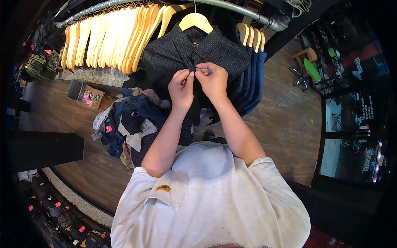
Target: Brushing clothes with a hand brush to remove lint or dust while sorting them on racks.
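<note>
At the upper centre of the frame, a dark dotted shirt (225,53) hangs on a wooden hanger (196,21) below a metal rail (244,13). Grip: the left hand (181,88) and right hand (213,81) both pinch the front placket (191,63) beneath the collar (206,48). Fabric is likely light, soft and not fragile; take hold with fingertips along the placket, probably the stiffer part.

Shirt placket (190,63) partly behind hands (214,82), hanger hook (195,5) cut off
</note>
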Motion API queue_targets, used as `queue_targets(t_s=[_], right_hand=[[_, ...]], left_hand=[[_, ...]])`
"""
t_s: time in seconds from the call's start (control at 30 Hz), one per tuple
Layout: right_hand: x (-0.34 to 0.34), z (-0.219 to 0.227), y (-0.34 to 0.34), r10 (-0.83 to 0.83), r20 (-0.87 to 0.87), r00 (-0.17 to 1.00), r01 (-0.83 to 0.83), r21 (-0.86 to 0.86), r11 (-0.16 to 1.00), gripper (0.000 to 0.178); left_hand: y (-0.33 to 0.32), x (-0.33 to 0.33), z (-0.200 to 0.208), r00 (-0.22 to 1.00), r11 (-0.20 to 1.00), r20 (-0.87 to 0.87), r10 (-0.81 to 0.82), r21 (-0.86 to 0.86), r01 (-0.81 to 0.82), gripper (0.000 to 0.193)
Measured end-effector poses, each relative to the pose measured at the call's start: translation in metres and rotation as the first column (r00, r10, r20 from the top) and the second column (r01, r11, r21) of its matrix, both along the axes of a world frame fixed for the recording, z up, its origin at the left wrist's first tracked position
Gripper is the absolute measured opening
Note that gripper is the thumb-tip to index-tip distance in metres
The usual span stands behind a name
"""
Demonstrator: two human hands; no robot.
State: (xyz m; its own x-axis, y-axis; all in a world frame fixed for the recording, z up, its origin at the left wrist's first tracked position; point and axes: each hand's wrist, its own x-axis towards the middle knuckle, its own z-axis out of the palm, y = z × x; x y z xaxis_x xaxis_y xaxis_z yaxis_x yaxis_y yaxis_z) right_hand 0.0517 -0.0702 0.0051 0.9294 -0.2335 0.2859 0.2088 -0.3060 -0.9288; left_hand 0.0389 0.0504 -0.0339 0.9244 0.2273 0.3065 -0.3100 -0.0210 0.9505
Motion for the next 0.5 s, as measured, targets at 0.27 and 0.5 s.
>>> queue_targets(t_s=[0.27, 0.5], right_hand=[[-0.002, -0.005, 0.004, -0.070, 0.004, 0.998, 0.069, 0.049, 0.996, 0.015], [-0.007, -0.002, 0.008, -0.120, 0.109, 0.987, 0.127, -0.063, 0.990, 0.013]], left_hand=[[-0.007, 0.003, -0.006, 0.999, 0.992, 0.013, -0.042, -0.121, 0.043, 0.013], [-0.012, -0.001, -0.005, 0.980, 0.905, -0.138, -0.145, -0.419, 0.075, 0.023]])
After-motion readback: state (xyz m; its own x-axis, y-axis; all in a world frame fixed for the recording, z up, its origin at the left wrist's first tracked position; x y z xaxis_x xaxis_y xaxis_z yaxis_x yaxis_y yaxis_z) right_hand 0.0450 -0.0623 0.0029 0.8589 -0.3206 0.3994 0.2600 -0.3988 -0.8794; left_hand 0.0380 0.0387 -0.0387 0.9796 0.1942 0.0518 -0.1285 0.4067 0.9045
